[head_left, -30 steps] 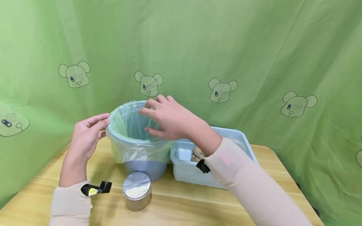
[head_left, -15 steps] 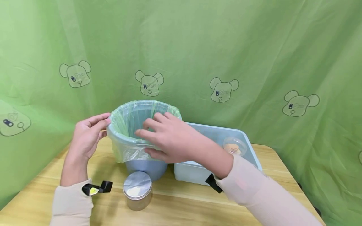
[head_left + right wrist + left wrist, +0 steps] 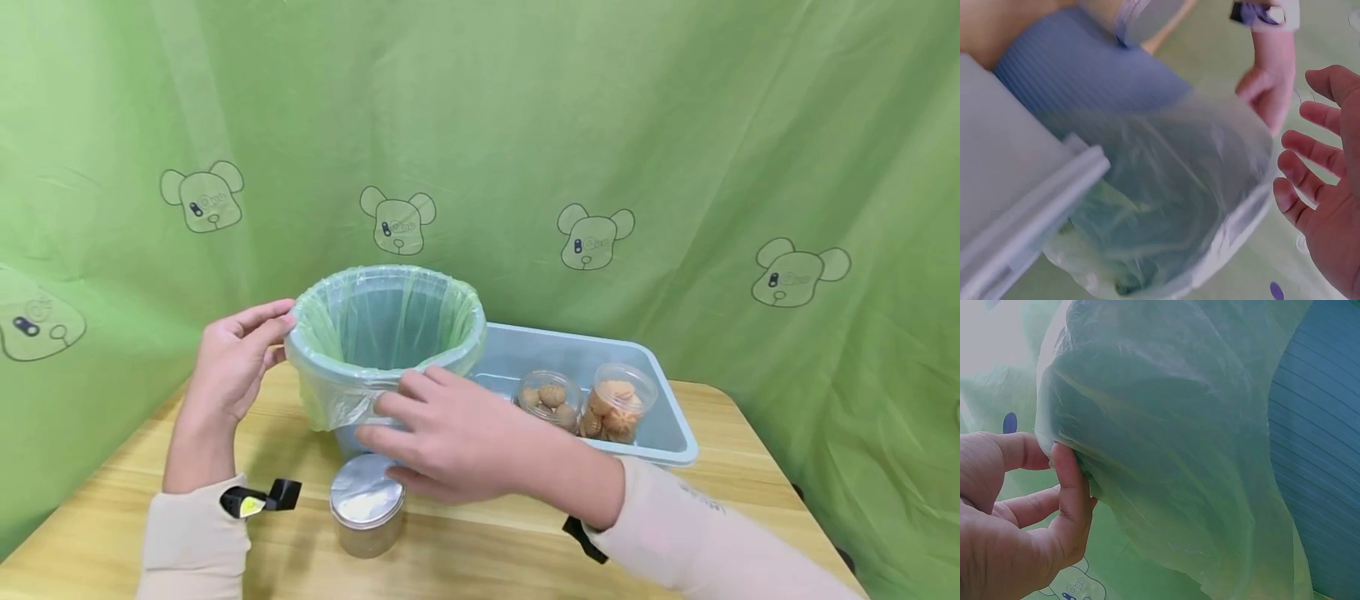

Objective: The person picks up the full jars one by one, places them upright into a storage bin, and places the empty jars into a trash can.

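Observation:
My left hand (image 3: 232, 358) pinches the left rim of a blue trash bin (image 3: 1316, 456), thumb on the outside. A thin green plastic bag (image 3: 330, 400) lines the bin and is folded down over its rim; in the left wrist view it falls in loose wrinkles. My right hand (image 3: 457, 433) hovers in front of the bin, fingers loosely bent and holding nothing. In the right wrist view its fingers (image 3: 1300, 169) are spread apart. Close by its thumb stands a jar (image 3: 367, 537) with a silver lid, upright on the table before the bin.
A light blue plastic tub (image 3: 577, 337) stands right of the bin. Inside are a clear jar of brown walnut-like pieces (image 3: 552, 394) and a clear jar of orange-tan cookies (image 3: 618, 408). A green curtain (image 3: 675, 125) hangs behind the wooden table (image 3: 720, 425).
My right hand has come out from over the bin's opening, down and toward me, near the silver-lidded jar. The jars in the tub now show. My left hand has stayed on the rim.

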Motion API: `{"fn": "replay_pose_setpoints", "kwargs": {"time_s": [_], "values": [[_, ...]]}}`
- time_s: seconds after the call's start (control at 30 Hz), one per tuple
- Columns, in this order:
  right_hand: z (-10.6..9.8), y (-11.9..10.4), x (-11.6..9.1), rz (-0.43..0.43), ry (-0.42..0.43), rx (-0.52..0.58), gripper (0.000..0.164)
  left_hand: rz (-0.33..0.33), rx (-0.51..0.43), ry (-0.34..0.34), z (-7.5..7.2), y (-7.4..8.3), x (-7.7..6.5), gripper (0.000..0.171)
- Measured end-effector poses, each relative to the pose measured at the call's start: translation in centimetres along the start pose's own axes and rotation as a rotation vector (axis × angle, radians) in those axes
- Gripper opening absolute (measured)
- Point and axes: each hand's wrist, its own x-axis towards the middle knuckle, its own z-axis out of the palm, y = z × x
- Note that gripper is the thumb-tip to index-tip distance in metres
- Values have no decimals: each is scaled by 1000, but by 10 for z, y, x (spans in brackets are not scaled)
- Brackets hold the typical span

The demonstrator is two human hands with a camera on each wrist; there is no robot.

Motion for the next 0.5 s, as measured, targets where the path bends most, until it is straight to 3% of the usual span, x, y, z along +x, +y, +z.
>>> {"fn": "replay_pose_setpoints", "kwargs": {"time_s": [0.27,0.5], "values": [[25,-24,-9,-71,-59,-74,42,-3,2,-3,0,-2,0,16],[51,-37,-13,-59,-114,-25,48,1,1,1,0,-1,0,15]]}}
